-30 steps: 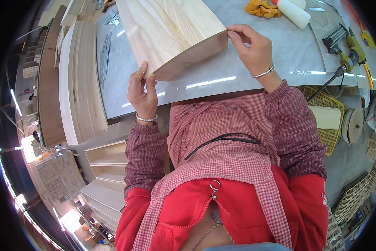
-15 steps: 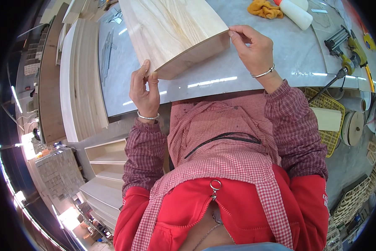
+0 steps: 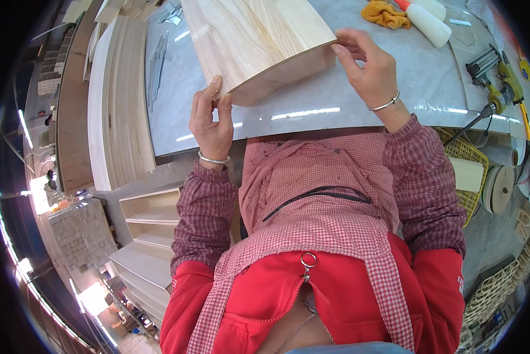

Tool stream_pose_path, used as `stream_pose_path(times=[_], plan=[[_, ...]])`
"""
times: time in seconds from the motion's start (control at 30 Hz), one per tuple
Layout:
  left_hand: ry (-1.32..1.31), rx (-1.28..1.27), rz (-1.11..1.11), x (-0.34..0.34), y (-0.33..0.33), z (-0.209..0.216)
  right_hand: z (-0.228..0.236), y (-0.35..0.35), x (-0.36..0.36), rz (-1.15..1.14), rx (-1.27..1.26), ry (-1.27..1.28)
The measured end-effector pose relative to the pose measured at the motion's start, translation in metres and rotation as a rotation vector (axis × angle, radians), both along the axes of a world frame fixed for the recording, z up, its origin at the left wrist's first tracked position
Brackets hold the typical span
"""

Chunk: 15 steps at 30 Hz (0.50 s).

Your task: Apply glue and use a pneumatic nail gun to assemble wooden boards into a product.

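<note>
A pale wooden box (image 3: 265, 41) with a bold grain on its top panel sits at the far edge of the view, on or just over the grey worktable (image 3: 335, 94). My left hand (image 3: 213, 121) pinches its near left corner between thumb and fingers. At the near right corner, my right hand (image 3: 371, 71) grips the edge with thumb and bent fingertips. The near side of the box is in shadow, and its far end runs out of the picture.
Long wooden boards (image 3: 120, 100) are stacked left of the table, near thin metal strips (image 3: 157, 68). An orange cloth (image 3: 386, 14), a white bottle (image 3: 428, 25) and a yellow-green nail gun (image 3: 506, 82) lie at the right. Below stand a yellow basket (image 3: 472, 203) and wooden boxes (image 3: 150, 218).
The whole view has shifted slightly, so table, box and hands appear a little further right and higher. Both hands keep their hold on the box corners.
</note>
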<state>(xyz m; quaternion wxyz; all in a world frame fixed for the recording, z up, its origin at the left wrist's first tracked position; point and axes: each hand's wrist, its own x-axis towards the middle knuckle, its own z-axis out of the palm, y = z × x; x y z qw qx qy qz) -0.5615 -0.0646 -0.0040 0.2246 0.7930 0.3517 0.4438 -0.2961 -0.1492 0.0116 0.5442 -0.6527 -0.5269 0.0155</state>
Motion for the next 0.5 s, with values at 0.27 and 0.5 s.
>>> stream_pose_path(times=[0.27,0.5], plan=[[0.317,0.416,0.019,0.02,0.002,0.043,0.006,0.002,0.012,0.194,-0.036,-0.115],[0.387,0.459,-0.106,0.064,0.009,0.035,-0.004,0.012,0.013,0.232,0.092,-0.056]])
